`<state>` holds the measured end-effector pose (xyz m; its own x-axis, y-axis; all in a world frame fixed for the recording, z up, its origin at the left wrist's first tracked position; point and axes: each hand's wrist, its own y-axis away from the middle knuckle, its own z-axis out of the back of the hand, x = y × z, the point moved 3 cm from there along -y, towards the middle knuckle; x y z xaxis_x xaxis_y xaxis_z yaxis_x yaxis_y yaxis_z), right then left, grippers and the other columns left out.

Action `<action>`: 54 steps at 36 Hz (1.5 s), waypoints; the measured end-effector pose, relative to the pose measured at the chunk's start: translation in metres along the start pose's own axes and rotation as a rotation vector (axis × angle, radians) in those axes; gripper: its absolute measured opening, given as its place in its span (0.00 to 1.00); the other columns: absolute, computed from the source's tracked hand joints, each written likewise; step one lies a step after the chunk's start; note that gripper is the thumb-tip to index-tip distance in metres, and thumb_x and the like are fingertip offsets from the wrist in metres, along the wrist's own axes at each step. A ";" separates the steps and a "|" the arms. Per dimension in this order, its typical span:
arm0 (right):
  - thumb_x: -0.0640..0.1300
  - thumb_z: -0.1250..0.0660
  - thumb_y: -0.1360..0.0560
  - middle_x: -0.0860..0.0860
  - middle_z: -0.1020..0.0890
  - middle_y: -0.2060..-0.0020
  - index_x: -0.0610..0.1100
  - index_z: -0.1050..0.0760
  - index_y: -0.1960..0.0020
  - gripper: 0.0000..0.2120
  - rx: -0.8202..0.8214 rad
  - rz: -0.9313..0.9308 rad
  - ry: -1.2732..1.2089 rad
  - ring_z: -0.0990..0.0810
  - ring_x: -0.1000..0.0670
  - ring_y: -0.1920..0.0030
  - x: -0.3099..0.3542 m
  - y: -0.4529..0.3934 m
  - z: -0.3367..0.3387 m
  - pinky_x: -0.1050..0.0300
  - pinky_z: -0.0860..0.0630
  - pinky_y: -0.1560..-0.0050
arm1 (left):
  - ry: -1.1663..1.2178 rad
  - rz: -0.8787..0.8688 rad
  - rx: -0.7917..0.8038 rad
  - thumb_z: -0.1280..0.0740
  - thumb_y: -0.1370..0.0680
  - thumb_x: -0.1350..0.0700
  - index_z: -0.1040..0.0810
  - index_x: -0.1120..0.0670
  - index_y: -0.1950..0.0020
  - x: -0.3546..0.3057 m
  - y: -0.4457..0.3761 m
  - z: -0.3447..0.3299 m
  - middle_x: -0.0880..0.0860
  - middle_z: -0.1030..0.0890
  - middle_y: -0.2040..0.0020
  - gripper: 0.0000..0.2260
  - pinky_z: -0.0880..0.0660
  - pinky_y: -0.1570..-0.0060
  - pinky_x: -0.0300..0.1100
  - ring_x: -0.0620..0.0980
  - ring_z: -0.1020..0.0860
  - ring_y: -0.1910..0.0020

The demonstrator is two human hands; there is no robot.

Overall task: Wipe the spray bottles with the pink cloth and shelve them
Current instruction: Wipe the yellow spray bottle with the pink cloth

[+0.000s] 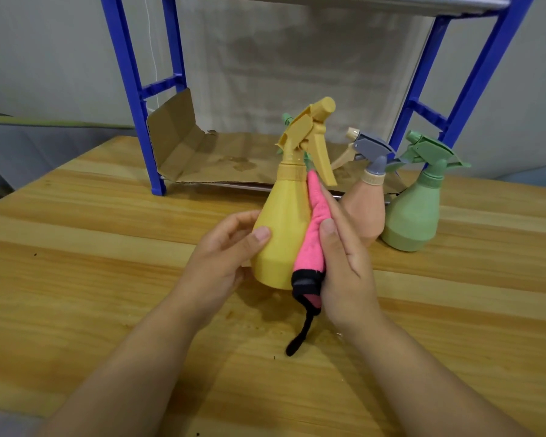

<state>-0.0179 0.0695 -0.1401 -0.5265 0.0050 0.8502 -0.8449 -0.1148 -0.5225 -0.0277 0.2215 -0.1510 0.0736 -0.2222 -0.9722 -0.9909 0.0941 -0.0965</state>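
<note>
A blue shelf frame (130, 89) stands at the back of the wooden table (76, 247), its left legs planted on the tabletop, and a creased sheet of cardboard (186, 146) lines its bottom level. In front of it, near the middle of the table, the left hand (221, 260) grips the yellow spray bottle (281, 228) by the lower body, thumb on the near face and fingers curled behind it, holding it lifted and tilted so its trigger head leans up and to the right. The pink cloth (312, 234), edged in black with a black loop hanging from its lower end, lies along the bottle's right side. The right hand (344, 257) presses the cloth against the bottle with straight fingers and thumb laid flat on the fabric. Just right of that hand stands a peach spray bottle (368, 212) with a grey trigger head, leaning left, partly hidden behind the fingers. Touching or just beside it, furthest right, a green spray bottle (416, 212) stands upright on the table near the frame's right legs.
</note>
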 end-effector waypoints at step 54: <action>0.41 0.40 0.21 0.56 0.36 0.27 0.49 0.38 0.28 0.21 0.132 0.079 0.148 0.41 0.59 0.27 0.004 0.017 -0.003 0.62 0.43 0.27 | 0.118 0.040 -0.054 0.29 0.33 0.52 0.23 0.48 0.41 -0.002 -0.003 0.009 0.52 0.17 0.46 0.20 0.23 0.50 0.53 0.54 0.19 0.48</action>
<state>-0.0345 0.0703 -0.1462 -0.6070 0.1359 0.7830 -0.7858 -0.2495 -0.5659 -0.0243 0.2304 -0.1508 0.0234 -0.3326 -0.9428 -0.9976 0.0539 -0.0437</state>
